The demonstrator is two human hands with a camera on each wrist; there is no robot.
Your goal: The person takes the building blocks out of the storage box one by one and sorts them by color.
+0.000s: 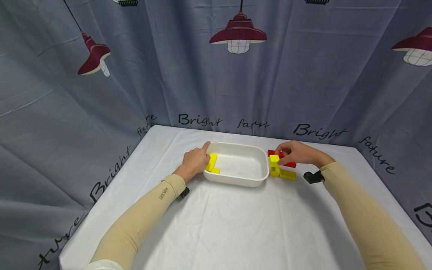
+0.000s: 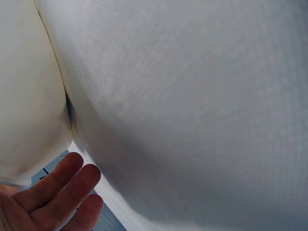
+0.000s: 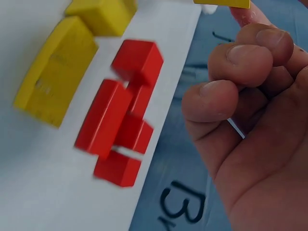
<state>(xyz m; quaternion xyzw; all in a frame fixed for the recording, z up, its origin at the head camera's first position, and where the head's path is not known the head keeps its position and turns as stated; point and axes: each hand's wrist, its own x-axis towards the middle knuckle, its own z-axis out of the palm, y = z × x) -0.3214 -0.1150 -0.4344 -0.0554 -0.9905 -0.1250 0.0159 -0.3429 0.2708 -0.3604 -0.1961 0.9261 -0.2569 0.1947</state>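
Observation:
My left hand (image 1: 196, 161) holds the left end of a white rectangular container (image 1: 241, 182) at its rim. In the left wrist view, several fingers (image 2: 65, 192) lie loosely outside the container's wall (image 2: 29, 96); the thumb is hidden. Inside the container, yellow blocks (image 1: 212, 162) lie against the left wall. Just right of the container, my right hand (image 1: 297, 153) pinches a yellow block (image 1: 274, 159) above the table. Its remaining fingers are curled in the right wrist view. Below it lie two yellow blocks (image 1: 288, 175), and beside them several red blocks (image 3: 103, 118), partly hidden by the hand in the head view.
A white cloth covers the table (image 1: 236, 221). Behind it hangs a grey-blue curtain (image 1: 202, 75) with printed lamps and lettering. Small black devices sit at the wrists, one under the right wrist (image 1: 313, 177).

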